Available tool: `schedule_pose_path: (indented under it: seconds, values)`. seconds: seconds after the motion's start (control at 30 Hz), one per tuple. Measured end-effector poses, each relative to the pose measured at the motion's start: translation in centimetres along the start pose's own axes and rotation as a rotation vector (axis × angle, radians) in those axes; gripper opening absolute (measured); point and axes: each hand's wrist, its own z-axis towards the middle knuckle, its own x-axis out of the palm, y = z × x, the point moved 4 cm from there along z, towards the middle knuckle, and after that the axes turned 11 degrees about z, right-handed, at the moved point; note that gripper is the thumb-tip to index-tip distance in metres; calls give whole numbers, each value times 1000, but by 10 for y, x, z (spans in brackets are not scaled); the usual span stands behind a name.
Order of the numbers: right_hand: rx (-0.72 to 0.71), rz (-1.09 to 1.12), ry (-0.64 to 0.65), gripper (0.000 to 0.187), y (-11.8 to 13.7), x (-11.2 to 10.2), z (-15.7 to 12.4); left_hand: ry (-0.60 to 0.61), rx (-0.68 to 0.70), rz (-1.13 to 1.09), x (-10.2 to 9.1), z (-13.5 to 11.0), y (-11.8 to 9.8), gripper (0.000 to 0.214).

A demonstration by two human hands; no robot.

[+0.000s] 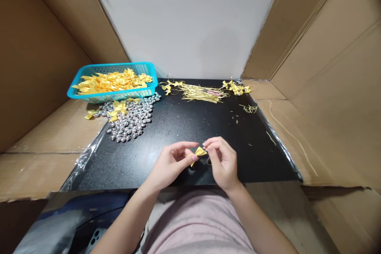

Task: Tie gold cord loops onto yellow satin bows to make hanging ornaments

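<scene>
Near the front edge of the black tabletop, my left hand (174, 162) pinches a yellow ribbon bow (200, 151) between thumb and fingers. My right hand (223, 162) is close beside it on the right, its thumb and forefinger closed together. A thin gold tie (208, 161) curves out beneath those right fingers; its ends are hidden. The back of the bow and the small point where the tie meets it cannot be made out.
A blue basket (113, 97) of yellow bows stands at the back left. Silver beads (131, 123) lie before it, with several loose bows (119, 107). Gold ties (196, 93) and finished-looking looped bows (236, 87) lie at the back. Cardboard walls (327, 47) flank the table.
</scene>
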Motion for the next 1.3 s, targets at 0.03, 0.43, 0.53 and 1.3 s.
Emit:
schedule_pose_path:
  seconds: [0.03,0.43,0.53,1.3]
  values:
    - [19,7,-56,22,-2,-4,-2,-3,-23,-45,1,0,3,34]
    - [17,12,-124,25,-9,-11,-7,21,-6,-240,19,-6,13,23]
    - [-5,8,-76,24,-7,-9,-8,-133,45,-208,13,-7,13,22]
    - [-185,-173,63,30,15,8,-4,-244,88,-373,29,-6,20,21]
